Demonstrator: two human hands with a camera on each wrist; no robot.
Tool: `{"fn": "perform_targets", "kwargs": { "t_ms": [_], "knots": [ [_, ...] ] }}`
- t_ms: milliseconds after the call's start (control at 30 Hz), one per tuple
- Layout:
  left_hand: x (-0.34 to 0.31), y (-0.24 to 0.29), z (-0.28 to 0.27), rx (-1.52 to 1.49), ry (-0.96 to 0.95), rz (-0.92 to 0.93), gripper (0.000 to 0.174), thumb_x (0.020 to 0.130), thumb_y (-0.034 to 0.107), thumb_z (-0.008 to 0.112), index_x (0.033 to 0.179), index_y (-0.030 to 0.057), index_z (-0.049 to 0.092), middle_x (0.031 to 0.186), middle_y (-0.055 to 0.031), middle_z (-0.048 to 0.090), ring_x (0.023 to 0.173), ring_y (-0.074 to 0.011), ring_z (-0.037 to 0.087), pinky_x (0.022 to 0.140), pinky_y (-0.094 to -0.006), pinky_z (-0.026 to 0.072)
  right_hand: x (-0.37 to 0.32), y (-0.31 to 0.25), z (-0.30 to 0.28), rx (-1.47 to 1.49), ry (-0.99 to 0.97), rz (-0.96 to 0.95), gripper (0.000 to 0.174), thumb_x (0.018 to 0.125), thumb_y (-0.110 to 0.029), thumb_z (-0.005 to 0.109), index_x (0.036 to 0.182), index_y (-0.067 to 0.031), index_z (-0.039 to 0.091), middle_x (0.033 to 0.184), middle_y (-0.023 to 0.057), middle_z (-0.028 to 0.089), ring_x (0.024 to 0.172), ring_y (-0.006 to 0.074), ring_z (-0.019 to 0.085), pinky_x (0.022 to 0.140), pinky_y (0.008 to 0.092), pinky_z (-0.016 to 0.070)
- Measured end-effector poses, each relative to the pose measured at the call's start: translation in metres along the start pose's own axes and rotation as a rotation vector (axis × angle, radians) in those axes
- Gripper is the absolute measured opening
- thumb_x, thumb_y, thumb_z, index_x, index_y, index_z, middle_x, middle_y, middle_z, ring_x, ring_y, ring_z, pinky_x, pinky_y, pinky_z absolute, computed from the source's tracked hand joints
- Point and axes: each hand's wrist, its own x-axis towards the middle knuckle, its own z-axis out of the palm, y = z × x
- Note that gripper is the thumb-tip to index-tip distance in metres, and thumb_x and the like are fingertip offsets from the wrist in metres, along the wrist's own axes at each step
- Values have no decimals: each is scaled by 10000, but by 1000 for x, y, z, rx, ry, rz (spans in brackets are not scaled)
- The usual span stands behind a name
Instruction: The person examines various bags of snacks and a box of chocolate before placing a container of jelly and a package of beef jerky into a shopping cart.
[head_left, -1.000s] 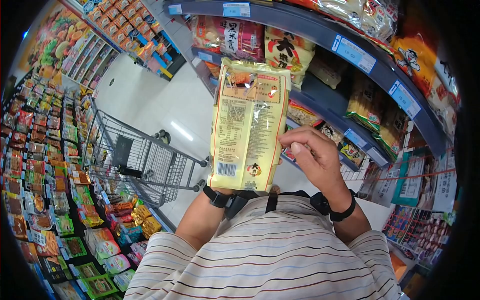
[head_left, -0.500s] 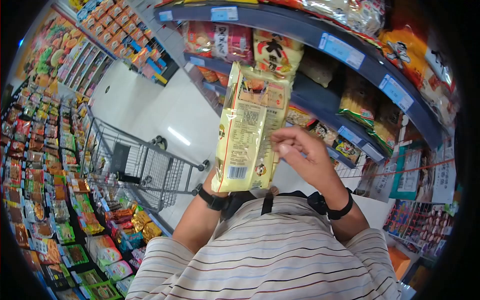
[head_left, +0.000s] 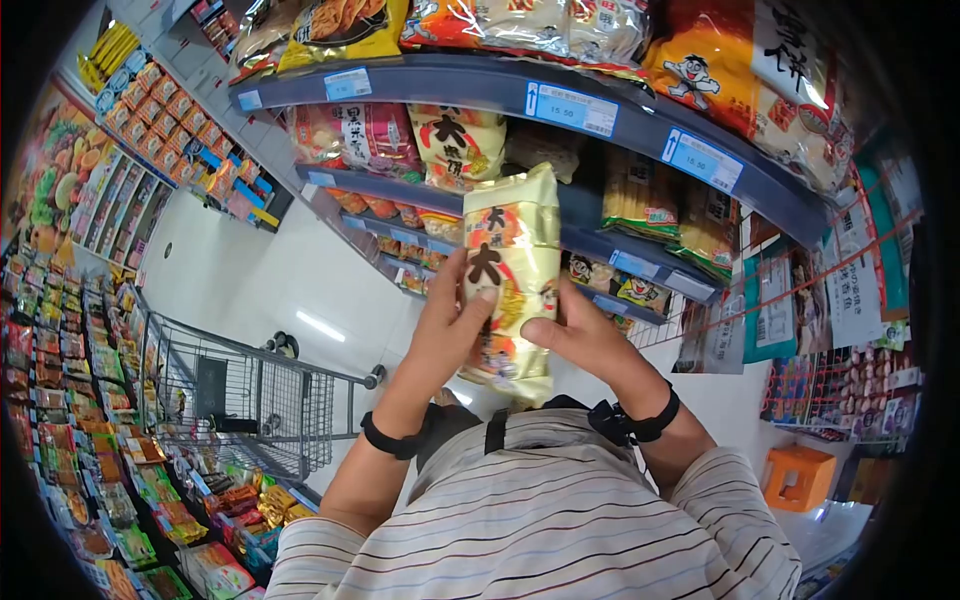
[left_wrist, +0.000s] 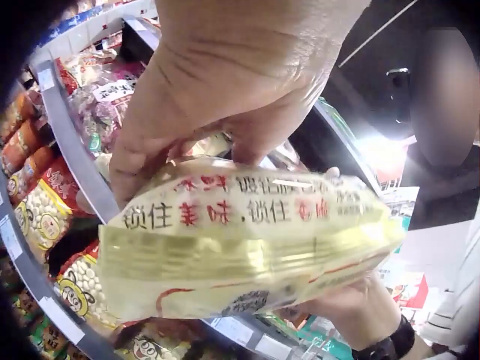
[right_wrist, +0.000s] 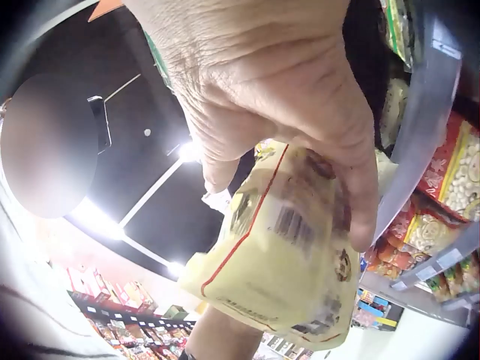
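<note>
A yellow bag of rice crackers [head_left: 512,235] is held upright in front of the waist, its printed front with large dark characters facing up at the head camera. My left hand [head_left: 447,325] grips its left side, thumb laid over the front. From the right side my right hand [head_left: 588,342] grips it too, thumb on the front near the lower half. In the left wrist view, the bag's narrow side [left_wrist: 247,244] shows red and black lettering below the hand. A barcode and a red line mark the bag [right_wrist: 274,240] in the right wrist view.
Shelves with a dark blue edge [head_left: 440,82] and price tags stand ahead, stacked with snack bags, including a similar yellow bag [head_left: 458,148]. A wire shopping cart [head_left: 265,400] is at the left, beside a rack of small packets [head_left: 90,420]. An orange stool [head_left: 798,478] sits at the right.
The bag has been turned from its back, with barcode and fine print, to its front. The left hand came into view on its side, and the right hand now grips it. The view swung right.
</note>
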Motion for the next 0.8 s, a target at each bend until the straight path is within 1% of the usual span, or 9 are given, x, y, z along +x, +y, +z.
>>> {"fn": "perform_targets", "kwargs": {
  "t_ms": [33,167,267,300,400,500,633,733,800],
  "knots": [
    [3,5,4,42,-12,-5,700,1022,274,624,1554,-39,293,1489,-193,464,1360,-254,474,1068,-348,433,-2,-7,0,-7,45,-3,688,945,-288,732,1462,7,386,1350,116,573,1205,175,580,1027,320,474],
    [15,2,13,60,-60,58,672,1018,268,629,1530,-42,326,1429,-189,519,1309,-245,513,1036,-345,458,-9,-4,-12,274,252,131,543,947,-128,676,1425,5,456,1288,107,630,1144,170,630,988,324,512],
    [27,6,15,-190,-98,-11,733,989,309,666,1515,-69,321,1420,-207,508,1229,-249,563,1004,-351,485,-16,3,-29,461,267,139,529,944,-120,677,1416,-2,470,1302,113,630,1146,185,640,971,340,532],
    [30,2,17,-135,-51,13,733,989,348,672,1500,-61,344,1356,-186,562,1157,-207,594,930,-320,516,-18,6,-32,494,293,131,521,946,-113,674,1416,-7,476,1303,112,631,1143,191,647,967,347,540],
    [34,1,11,-211,-190,-269,706,991,404,660,1480,-37,405,1307,-122,598,1181,-190,576,995,-328,466,-23,9,-37,513,332,122,528,949,-130,683,1417,-9,471,1298,109,632,1139,189,650,961,350,548],
    [37,14,11,-233,-392,-284,694,981,433,664,1458,-23,449,1271,-82,615,1121,-156,588,936,-302,480,-21,13,-43,498,378,91,533,954,-146,690,1417,-11,464,1287,103,634,1131,186,655,941,352,563],
    [60,9,21,-275,-349,-198,618,982,407,669,1412,-3,499,1242,-64,632,1056,-120,583,872,-265,472,-5,9,-58,439,418,33,535,965,-176,687,1417,-13,452,1267,99,639,1117,181,660,915,348,573],
    [83,19,26,-291,-315,-160,592,989,376,666,1411,-5,498,1260,-73,631,1079,-125,588,885,-270,477,6,-8,-65,368,436,12,536,967,-177,686,1414,-1,447,1277,106,630,1119,179,656,914,344,569],
    [95,26,25,-287,-332,-159,584,995,343,663,1424,-10,483,1282,-90,628,1137,-147,590,942,-297,475,12,-20,-69,339,418,-20,533,972,-164,678,1413,18,440,1305,119,610,1161,182,628,978,349,531]
  ]
}}
